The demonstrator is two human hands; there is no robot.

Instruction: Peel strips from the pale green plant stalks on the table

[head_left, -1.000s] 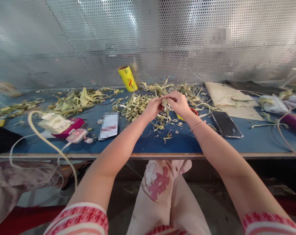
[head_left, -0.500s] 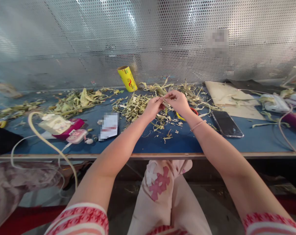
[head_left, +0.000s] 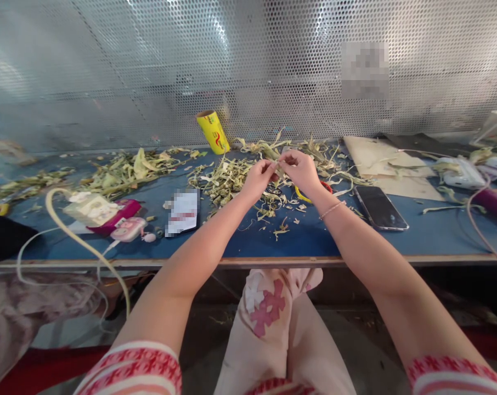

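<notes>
My left hand (head_left: 257,180) and my right hand (head_left: 301,169) meet over the heap of dried plant pieces (head_left: 224,184) in the middle of the blue table. Fingertips of both pinch a small pale green strip of dried plant (head_left: 278,169), mostly covered by the fingers. Beneath my right wrist, red and yellow loops (head_left: 326,187), like scissors handles, show in part. Small scraps (head_left: 281,230) lie below the hands, toward the table's front edge.
A yellow cardboard tube (head_left: 214,133) leans behind the heap, near a perforated metal panel (head_left: 248,66). One phone (head_left: 380,208) lies right. At left are a light-coloured device (head_left: 123,227), cables and another plant pile (head_left: 129,170). Brown cardboard (head_left: 384,159) lies back right.
Both hands stay in nearly the same place, with only a slight shift of the fingers around the plant strip. Nothing else has visibly moved.
</notes>
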